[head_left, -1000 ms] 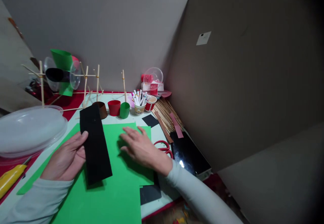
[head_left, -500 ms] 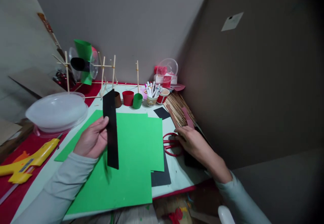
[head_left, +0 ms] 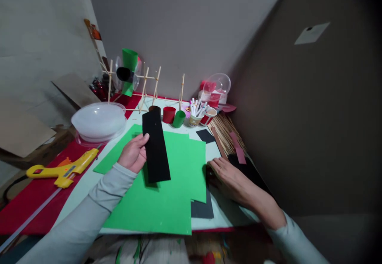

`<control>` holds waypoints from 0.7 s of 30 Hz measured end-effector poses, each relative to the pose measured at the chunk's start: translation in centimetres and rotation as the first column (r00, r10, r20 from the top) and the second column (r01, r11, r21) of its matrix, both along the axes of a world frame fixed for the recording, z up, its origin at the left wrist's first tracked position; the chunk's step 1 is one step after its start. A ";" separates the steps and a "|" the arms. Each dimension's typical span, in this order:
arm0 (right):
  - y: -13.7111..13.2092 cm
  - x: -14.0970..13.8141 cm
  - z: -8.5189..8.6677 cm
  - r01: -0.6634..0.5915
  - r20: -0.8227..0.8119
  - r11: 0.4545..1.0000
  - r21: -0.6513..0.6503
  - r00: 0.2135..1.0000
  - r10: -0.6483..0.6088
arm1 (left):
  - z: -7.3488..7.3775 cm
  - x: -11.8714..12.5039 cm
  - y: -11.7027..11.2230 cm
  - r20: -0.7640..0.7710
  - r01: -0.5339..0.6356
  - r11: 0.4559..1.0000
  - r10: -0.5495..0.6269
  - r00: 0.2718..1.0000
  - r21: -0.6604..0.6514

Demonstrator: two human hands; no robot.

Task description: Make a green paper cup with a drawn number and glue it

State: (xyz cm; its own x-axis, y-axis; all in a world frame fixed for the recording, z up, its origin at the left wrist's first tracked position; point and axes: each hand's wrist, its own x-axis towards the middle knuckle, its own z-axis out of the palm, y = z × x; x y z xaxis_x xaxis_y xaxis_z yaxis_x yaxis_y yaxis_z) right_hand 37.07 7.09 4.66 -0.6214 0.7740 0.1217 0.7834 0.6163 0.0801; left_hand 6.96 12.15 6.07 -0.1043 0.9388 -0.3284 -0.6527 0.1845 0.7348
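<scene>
My left hand (head_left: pixel 135 152) pinches a long black paper strip (head_left: pixel 156 146) between thumb and fingers. The strip stands tilted above green sheets (head_left: pixel 167 208) spread over the table. Beyond the right edge of these sheets, my right hand (head_left: pixel 228 176) is low over the tabletop with its fingers curled down. Whatever lies under those fingers is hidden, and the red-handled scissors seen there earlier are covered. A dark sheet (head_left: pixel 203 209) sticks out from beneath the green ones, just left of my right hand.
A yellow glue gun (head_left: pixel 67 170) and a clear plastic lid stack (head_left: pixel 100 121) lie left. A stick frame (head_left: pixel 145 82) stands behind. Paper rings, red (head_left: pixel 169 115) and green (head_left: pixel 179 119), sit near a cup of markers (head_left: pixel 195 120). Thin sticks (head_left: pixel 228 131) are piled right.
The view has swung left. My right hand has moved left and down over the scissors, which no longer show. The black strip has turned its broad face more toward me.
</scene>
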 end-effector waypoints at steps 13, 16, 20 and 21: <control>-5.1 0.8 4.9 0.530 -0.014 0.835 0.150 0.845 -0.534 | 1.6 -0.3 -1.3 -0.146 0.073 0.992 -0.057 0.988 0.101; -6.9 0.3 3.3 0.601 -0.091 0.793 0.099 0.799 -0.594 | 2.1 -0.8 -3.3 -0.193 0.084 0.986 -0.054 0.980 0.147; -7.4 -1.0 0.4 0.617 -0.112 0.786 0.036 0.785 -0.610 | 1.6 -1.5 -5.9 -0.253 0.102 0.991 -0.077 0.964 0.087; -7.1 -1.4 -0.2 0.625 -0.108 0.780 0.038 0.778 -0.619 | 1.3 -1.6 -6.4 -0.267 0.075 0.997 -0.069 0.961 0.013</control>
State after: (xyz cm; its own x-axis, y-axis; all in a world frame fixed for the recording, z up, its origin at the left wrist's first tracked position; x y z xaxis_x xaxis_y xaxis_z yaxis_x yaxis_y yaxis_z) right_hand 35.69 0.00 4.43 0.0077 0.9760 0.2176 0.9998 -0.0120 0.0183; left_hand 5.34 5.72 7.35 -0.1169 0.9539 -0.2763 -0.4187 0.2050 0.8847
